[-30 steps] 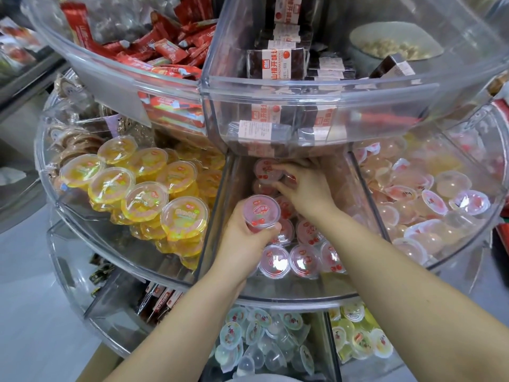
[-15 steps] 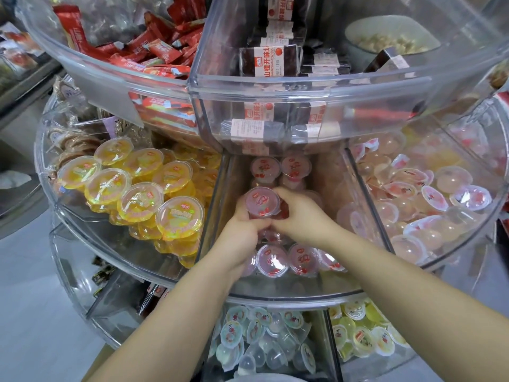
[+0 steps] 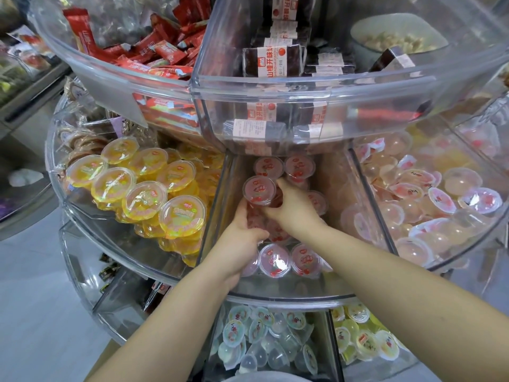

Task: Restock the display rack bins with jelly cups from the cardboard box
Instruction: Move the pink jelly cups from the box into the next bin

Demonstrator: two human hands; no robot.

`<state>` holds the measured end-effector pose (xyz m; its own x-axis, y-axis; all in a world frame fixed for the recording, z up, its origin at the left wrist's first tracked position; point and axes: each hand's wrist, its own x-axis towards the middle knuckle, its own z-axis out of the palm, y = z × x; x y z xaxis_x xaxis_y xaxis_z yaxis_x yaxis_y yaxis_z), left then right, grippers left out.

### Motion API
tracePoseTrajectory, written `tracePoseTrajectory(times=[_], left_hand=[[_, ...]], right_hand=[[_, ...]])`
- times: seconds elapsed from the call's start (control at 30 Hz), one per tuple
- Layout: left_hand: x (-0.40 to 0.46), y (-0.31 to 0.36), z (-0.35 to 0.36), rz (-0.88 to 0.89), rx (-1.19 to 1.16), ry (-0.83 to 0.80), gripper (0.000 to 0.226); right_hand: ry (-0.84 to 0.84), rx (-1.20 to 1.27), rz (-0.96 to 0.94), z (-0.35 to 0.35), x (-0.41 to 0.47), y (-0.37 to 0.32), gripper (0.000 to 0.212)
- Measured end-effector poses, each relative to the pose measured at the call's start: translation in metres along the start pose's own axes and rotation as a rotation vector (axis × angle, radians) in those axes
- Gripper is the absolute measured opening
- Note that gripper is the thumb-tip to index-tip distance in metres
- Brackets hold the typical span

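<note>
Held cup: a round red jelly cup of clear plastic with a printed film lid, lifted above the others at the back left of the middle bin.
Right hand: the right hand reaches in from the right; its thumb lies against the cup's right edge and its curled fingers wrap under the cup, clamped on it.
Left hand: the left hand sits just below and left of the cup, fingers curled, their tips at the cup's lower left side and touching the cups beneath; whether they clamp anything I cannot tell.
Middle bin: a wedge-shaped bin of clear hard plastic with a curved front wall, on the middle tier of the rack.
Other red cups: two red cups stand side by side at the back, just behind the held one; a row of red cups lies along the front, lids up.
Left bin: larger yellow cups with shiny, glossy lids, stacked in overlapping rows.
Right bin: pale pink cups, small and dome-shaped, heaped loosely at all angles.
Top tier: red wrappers, crinkled foil, on the left; dark bars with white paper bands in the centre.
Bottom tier: small clear cups below the middle bin, yellowish cups to their right.
</note>
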<state>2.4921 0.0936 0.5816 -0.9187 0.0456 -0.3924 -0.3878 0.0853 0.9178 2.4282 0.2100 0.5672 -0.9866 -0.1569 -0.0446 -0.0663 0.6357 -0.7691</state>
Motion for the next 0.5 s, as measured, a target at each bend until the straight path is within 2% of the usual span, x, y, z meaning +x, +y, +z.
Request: tracePoseTrajectory(times=[0.17, 0.5], left_hand=[[-0.0009, 0.0027, 0.0014, -0.001, -0.002, 0.019, 0.073], [-0.002, 0.0048, 0.0021, 0.015, 0.013, 0.018, 0.071]], right_hand=[[-0.018, 0.03, -0.009, 0.003, 0.0009, 0.0024, 0.04], [0.06, 0.06, 0.033, 0.0086, 0.0004, 0.0066, 0.038]])
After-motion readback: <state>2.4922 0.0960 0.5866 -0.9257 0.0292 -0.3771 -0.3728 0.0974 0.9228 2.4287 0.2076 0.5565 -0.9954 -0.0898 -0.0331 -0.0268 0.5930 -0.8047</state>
